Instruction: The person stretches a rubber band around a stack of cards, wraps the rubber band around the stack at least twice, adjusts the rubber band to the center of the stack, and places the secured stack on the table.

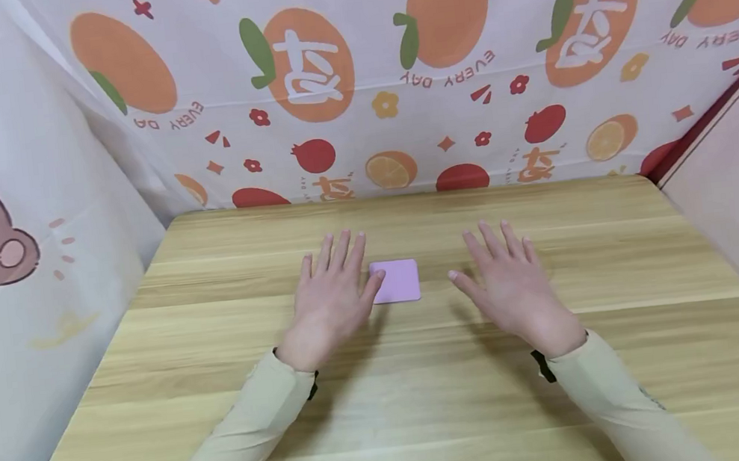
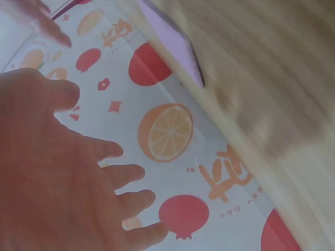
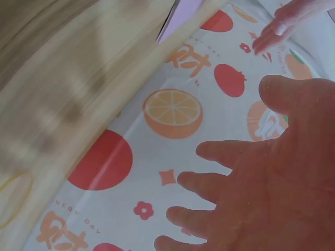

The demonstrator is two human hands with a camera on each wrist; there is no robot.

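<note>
Lilac card (image 1: 402, 281): flat on wooden tabletop (image 1: 401, 400). Left hand (image 1: 332, 294): left of card, fingers spread, grasping nothing. Right hand (image 1: 515, 286): right of card, likewise released. Yellow ring (image 3: 31, 186): farther right. Judged step: pre-contact; lifting card would call for edge pinch.

The worktop (image 1: 421, 398) is showing pale wood grain, its finish looking smooth and lightly glossy, with a soft sheen lying towards the near side. The lilac card (image 1: 403, 282) is presenting a smooth, matt face; the views are not telling whether it is plastic or coated paper. Behind, the fruit-print curtain (image 1: 387, 78) is hanging as matt, lightly creased cloth, and the cartoon-print sheet (image 1: 64, 217) at the left is looking like similar matt fabric. The beige sleeves (image 1: 244, 424) are showing soft wrinkles in matt cloth.
</note>
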